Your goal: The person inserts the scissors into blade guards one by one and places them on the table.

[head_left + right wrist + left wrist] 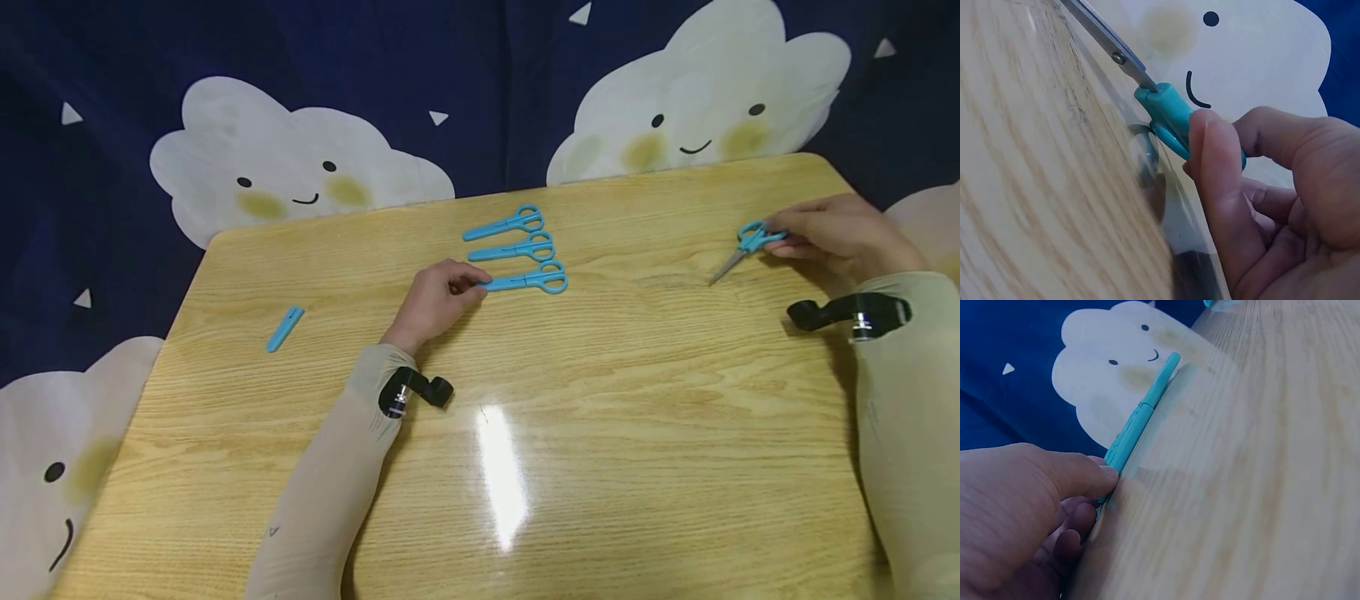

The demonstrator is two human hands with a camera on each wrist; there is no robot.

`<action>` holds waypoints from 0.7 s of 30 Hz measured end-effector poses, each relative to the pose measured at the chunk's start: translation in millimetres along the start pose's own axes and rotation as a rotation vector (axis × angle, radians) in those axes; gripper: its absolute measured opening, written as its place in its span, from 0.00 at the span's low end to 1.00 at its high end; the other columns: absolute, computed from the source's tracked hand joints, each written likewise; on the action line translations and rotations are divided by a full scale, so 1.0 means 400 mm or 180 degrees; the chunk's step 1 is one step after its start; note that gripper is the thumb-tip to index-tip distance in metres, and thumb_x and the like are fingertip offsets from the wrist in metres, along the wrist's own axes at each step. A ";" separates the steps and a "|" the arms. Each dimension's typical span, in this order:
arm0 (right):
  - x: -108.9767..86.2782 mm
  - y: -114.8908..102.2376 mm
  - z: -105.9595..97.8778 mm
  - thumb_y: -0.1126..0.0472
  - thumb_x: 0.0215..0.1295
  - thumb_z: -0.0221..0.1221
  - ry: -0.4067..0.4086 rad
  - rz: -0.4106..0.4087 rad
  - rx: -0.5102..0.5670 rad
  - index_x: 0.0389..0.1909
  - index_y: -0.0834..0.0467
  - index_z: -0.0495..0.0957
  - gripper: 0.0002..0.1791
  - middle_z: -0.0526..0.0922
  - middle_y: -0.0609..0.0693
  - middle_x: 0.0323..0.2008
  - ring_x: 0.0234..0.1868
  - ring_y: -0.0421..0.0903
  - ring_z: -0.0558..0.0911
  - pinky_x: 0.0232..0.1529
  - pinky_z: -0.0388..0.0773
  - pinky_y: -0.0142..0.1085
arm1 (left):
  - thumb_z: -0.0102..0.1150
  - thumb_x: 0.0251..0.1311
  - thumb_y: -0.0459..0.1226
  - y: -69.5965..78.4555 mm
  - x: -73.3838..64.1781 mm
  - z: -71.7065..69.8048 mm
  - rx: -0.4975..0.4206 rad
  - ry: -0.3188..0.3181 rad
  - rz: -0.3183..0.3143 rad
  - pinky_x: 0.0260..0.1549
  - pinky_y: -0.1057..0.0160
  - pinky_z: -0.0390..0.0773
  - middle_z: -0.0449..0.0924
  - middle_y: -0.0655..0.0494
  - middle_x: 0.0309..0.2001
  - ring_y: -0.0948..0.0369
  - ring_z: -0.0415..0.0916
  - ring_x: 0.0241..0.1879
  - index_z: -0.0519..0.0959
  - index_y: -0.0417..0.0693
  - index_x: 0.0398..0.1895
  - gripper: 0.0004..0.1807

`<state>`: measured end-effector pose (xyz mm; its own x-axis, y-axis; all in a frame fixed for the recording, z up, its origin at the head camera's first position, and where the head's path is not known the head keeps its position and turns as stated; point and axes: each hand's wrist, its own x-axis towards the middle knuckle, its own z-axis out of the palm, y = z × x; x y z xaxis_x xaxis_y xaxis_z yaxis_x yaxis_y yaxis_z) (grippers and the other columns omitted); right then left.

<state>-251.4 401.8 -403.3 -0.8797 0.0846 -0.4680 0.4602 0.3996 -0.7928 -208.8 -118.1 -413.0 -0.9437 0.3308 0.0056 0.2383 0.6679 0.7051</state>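
Note:
My left hand (437, 302) pinches the sheathed tip of the nearest of three blue scissors (517, 282), which lie side by side with their handles to the right. In the left wrist view, thumb and fingers close around the end of these scissors (1132, 434), low along the tabletop. Over at the right, my right hand (843, 232) holds another pair of blue scissors (750, 240) by a handle loop. Their metal blades are bare and together, pointing down and left toward the table; the right wrist view shows the thumb on the blue handle (1169, 112).
A loose blue blade cover (285, 329) lies on the left of the wooden table (600, 467). The other two sheathed scissors, the middle pair (510, 250) and the far pair (502, 225), lie just beyond my left hand. A dark cloud-print curtain (495, 100) hangs behind the table.

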 end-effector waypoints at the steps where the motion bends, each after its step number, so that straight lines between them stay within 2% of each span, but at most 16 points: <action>1: -0.001 -0.001 0.001 0.52 0.72 0.52 -0.0001 0.0007 0.0001 0.25 0.39 0.79 0.15 0.86 0.37 0.24 0.28 0.33 0.86 0.33 0.84 0.29 | 0.60 0.65 0.42 -0.001 0.000 0.000 -0.0002 0.0000 -0.0005 0.40 0.63 0.76 0.81 0.57 0.43 0.60 0.76 0.39 0.84 0.58 0.48 0.10; 5: -0.007 -0.005 0.006 0.53 0.71 0.55 -0.0017 0.0066 0.0078 0.22 0.38 0.82 0.16 0.86 0.37 0.24 0.28 0.33 0.87 0.33 0.84 0.29 | 0.60 0.65 0.42 -0.002 -0.001 0.002 -0.0005 0.0006 -0.0012 0.40 0.63 0.76 0.81 0.57 0.43 0.60 0.76 0.39 0.84 0.58 0.47 0.10; 13: -0.007 -0.011 0.006 0.57 0.63 0.64 -0.0346 0.0119 0.0779 0.27 0.46 0.86 0.06 0.88 0.43 0.26 0.29 0.36 0.88 0.32 0.84 0.28 | 0.60 0.65 0.42 0.002 -0.001 0.000 -0.0033 -0.0007 -0.0021 0.40 0.62 0.76 0.80 0.57 0.43 0.60 0.76 0.39 0.84 0.58 0.47 0.10; 21: -0.010 -0.010 0.012 0.57 0.63 0.64 -0.0347 -0.0032 0.0900 0.31 0.46 0.85 0.02 0.88 0.44 0.28 0.31 0.36 0.88 0.33 0.85 0.29 | 0.60 0.65 0.42 0.003 -0.002 0.000 -0.0029 -0.0016 -0.0012 0.40 0.62 0.76 0.80 0.57 0.43 0.60 0.76 0.39 0.84 0.58 0.47 0.10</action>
<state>-249.4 395.4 -400.1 -0.8734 -0.0226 -0.4866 0.4801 0.1285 -0.8677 -207.9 -117.6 -412.4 -0.9434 0.3317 -0.0005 0.2328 0.6630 0.7115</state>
